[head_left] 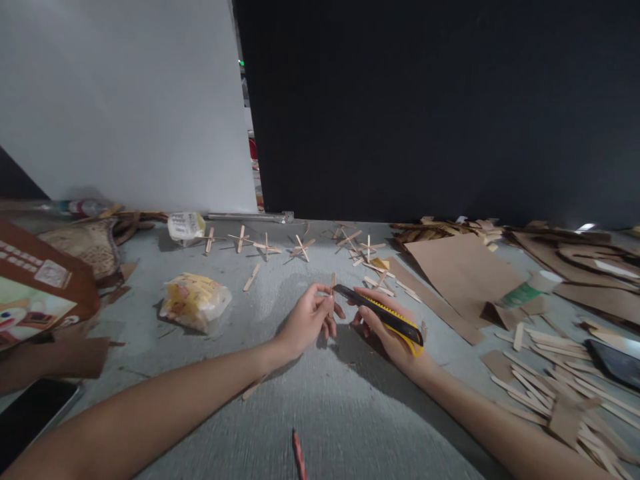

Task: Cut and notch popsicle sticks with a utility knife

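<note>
Between the thumb and fingers of my left hand (305, 320) a short wooden craft stick (333, 280) stands upright. My right hand (387, 333) is closed around a yellow and black utility knife (387, 315), whose tip points left and lies close to the stick's upper part. Whether the blade touches the wood I cannot tell. Beyond my hands, several crossed craft-stick pieces (302, 249) form a row on the grey surface (320, 413). Short cut sticks (379, 285) lie just past my right hand. A red pencil-like tool (299, 453) rests nearest to me.
On the left are a yellow snack bag (195, 301), a clear cup-like container (186, 228), a brown package (40, 287) and a phone (35, 417). At right lie cardboard sheets (465, 277), a green-and-white tube (530, 289), loose craft sticks (533, 387) and a dark phone (615, 363). Tall panels (440, 113) stand behind.
</note>
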